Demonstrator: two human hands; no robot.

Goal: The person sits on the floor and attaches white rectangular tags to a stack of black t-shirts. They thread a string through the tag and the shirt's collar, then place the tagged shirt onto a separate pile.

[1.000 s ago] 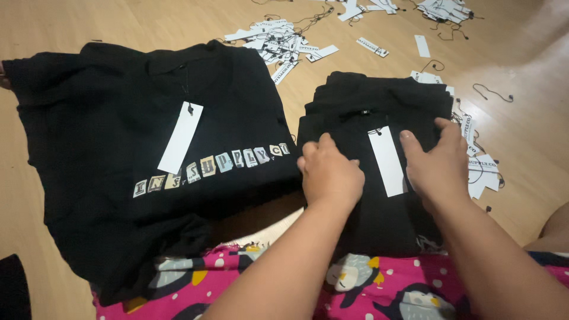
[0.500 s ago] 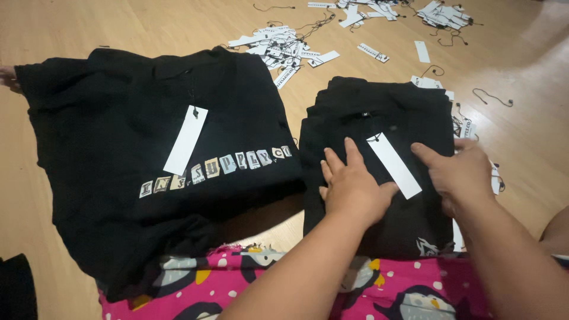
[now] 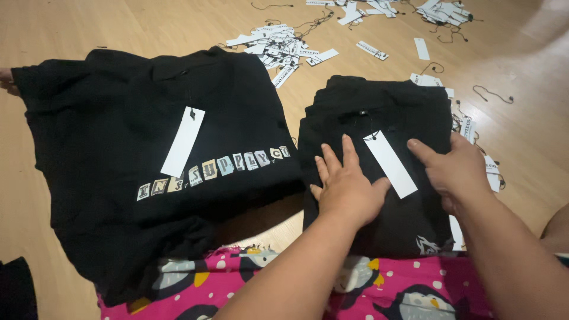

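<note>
Fingers of the left hand (image 3: pixel 347 186) lie spread and flat, palm down, on the top of the folded stack of black shirts (image 3: pixel 379 106), gripping nothing; fingers of the right hand (image 3: pixel 456 172) are likewise extended and pressed flat near the stack's right edge, the index finger pointing toward the white hang tag (image 3: pixel 390 163) that lies on the cloth between the two hands, touching neither as far as can be seen. Both hands are released rather than clenched, so the step looks like smoothing or pressing down the topmost folded shirt so it sits square on the pile. Left of the left fingertips, just beside the stack, an unfolded black shirt (image 3: pixel 106 130) lies spread on the wooden floor (image 3: pixel 118 29), with a row of pale cut-out letters across its chest and its own white tag (image 3: pixel 183 141) hanging from the collar. Judging from this layout, a further fold would call for gathering that shirt's sleeves and hem evenly and keeping the tag inside the fold. Beyond the fingertips, well apart, loose paper tags and strings (image 3: pixel 278 47) are scattered over the floor, and a few more lie tucked just right of the right hand. Nearest the wrists is pink patterned cloth (image 3: pixel 379 296). No box, bag or bin shows anywhere, so nothing is contained.
</note>
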